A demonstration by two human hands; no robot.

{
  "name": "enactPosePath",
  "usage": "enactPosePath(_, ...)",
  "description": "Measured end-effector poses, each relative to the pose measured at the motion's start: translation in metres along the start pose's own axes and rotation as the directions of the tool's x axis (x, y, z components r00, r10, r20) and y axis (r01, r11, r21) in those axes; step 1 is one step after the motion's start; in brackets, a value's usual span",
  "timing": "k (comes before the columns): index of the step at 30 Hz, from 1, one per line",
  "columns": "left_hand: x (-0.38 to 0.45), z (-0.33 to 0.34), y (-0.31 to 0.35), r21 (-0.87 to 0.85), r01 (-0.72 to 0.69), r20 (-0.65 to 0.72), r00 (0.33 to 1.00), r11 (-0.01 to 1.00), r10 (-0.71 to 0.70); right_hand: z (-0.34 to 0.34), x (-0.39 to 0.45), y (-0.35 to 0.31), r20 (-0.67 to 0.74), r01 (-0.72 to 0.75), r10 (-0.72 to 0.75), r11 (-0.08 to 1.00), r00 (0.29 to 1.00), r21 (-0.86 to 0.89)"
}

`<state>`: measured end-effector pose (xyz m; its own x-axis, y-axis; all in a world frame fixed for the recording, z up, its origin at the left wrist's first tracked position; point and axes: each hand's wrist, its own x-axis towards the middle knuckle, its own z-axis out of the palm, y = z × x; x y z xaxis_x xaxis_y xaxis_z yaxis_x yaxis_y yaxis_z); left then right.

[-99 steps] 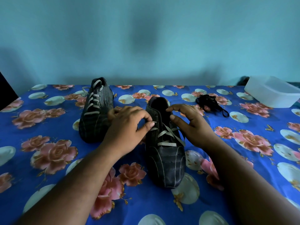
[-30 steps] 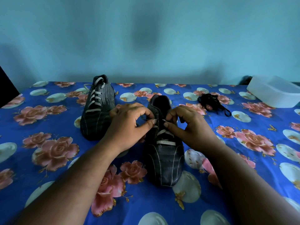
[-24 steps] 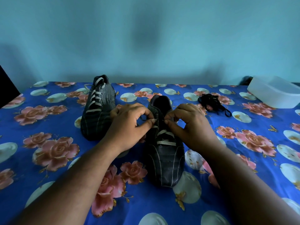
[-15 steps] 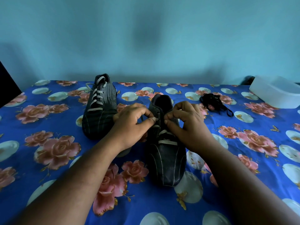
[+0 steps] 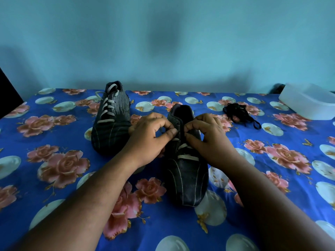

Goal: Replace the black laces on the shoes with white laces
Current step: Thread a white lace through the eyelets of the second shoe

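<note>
Two black striped shoes stand on the floral cloth. The left shoe (image 5: 110, 120) is laced with a white lace to the top. The right shoe (image 5: 186, 178) in the middle carries a white lace (image 5: 187, 157) across its lower eyelets. My left hand (image 5: 150, 138) pinches at the shoe's left eyelet edge with thumb and curled fingers. My right hand (image 5: 208, 140) pinches at the right eyelet edge, fingers curled. The lace ends are hidden under my fingers. A heap of black laces (image 5: 237, 114) lies to the back right.
A white plastic tub (image 5: 308, 104) sits at the far right edge of the blue floral cloth (image 5: 54, 160). A teal wall closes off the back. A dark object (image 5: 7, 95) stands at the far left edge.
My right hand has come in from beside the shoe and curled onto its upper eyelets. Both hands now pinch close together over the tongue. The view has shifted slightly.
</note>
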<state>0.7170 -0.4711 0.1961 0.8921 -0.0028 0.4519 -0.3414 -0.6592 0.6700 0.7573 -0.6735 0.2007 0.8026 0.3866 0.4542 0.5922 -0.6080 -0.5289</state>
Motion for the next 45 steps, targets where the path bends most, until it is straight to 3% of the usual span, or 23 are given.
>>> enactPosePath(4,0.003,0.001,-0.002,-0.271,0.158,0.127,0.984,0.95,-0.127,0.001,0.002,-0.006,0.058,-0.068,0.061,0.989,0.996,0.133)
enactPosePath(9,0.002,-0.002,0.008,-0.384,0.23,0.191,0.967,0.894,-0.167,0.003,0.004,-0.006,0.029,-0.086,0.081,0.972,0.996,0.219)
enactPosePath(12,0.002,-0.001,0.0,-0.239,0.114,0.096,0.991,0.964,-0.093,0.004,0.005,-0.007,-0.054,-0.046,0.057,0.98,0.997,0.195)
enactPosePath(15,0.001,-0.001,0.0,-0.12,-0.023,-0.004,1.0,0.993,0.023,0.003,0.006,-0.003,-0.034,-0.04,0.048,0.98,0.998,0.193)
enactPosePath(20,0.001,-0.003,0.001,-0.085,-0.063,0.018,0.998,0.994,0.064,-0.002,0.007,0.004,0.079,-0.062,0.041,0.956,0.996,0.286)
enactPosePath(25,0.003,-0.005,0.001,-0.031,-0.121,0.055,0.991,0.992,0.123,0.001,0.007,0.003,0.053,-0.049,0.038,0.972,0.998,0.23)
enactPosePath(28,0.002,-0.006,0.002,-0.046,-0.099,0.088,0.991,0.994,0.103,0.005,0.006,0.002,0.014,0.003,-0.004,0.996,1.0,0.087)
enactPosePath(35,0.004,-0.004,0.003,-0.211,0.118,0.134,0.987,0.97,-0.091,0.003,0.01,-0.002,0.033,0.004,-0.011,0.977,0.999,0.212)
enactPosePath(38,0.004,-0.002,0.0,-0.261,0.185,0.147,0.978,0.947,-0.151,0.004,0.009,-0.002,-0.008,0.039,-0.038,0.995,0.999,0.095)
enactPosePath(41,0.004,0.001,-0.001,-0.192,0.189,0.127,0.978,0.963,-0.167,-0.005,0.007,0.005,-0.049,0.1,-0.103,0.993,0.993,-0.068)
enactPosePath(45,0.004,-0.002,-0.002,-0.082,0.134,0.129,0.984,0.988,-0.123,-0.016,0.005,0.016,-0.039,0.16,-0.164,0.983,0.986,-0.09)
